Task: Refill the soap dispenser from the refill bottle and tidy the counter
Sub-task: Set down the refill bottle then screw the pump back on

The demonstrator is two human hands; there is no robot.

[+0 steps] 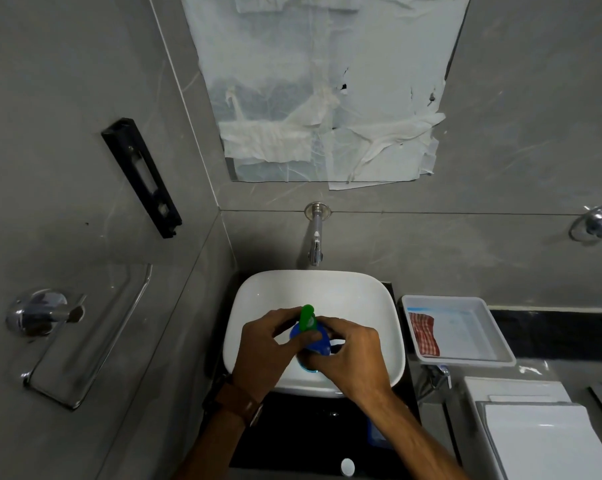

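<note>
Over the white basin (379,306) I hold a blue soap dispenser (318,342) with a green pump head (307,317). My left hand (264,351) grips it from the left, fingers at the green pump. My right hand (353,358) wraps the blue body from the right. The lower part of the bottle is hidden by my hands. A small white round cap (347,466) lies on the black counter (292,434) near the front edge. I cannot pick out a separate refill bottle.
A wall tap (315,244) juts out above the basin. To the right stands a white tray (493,336) holding a red checked cloth (424,334). A blue item (375,436) peeks out under my right forearm. A white toilet cistern (535,431) sits at lower right.
</note>
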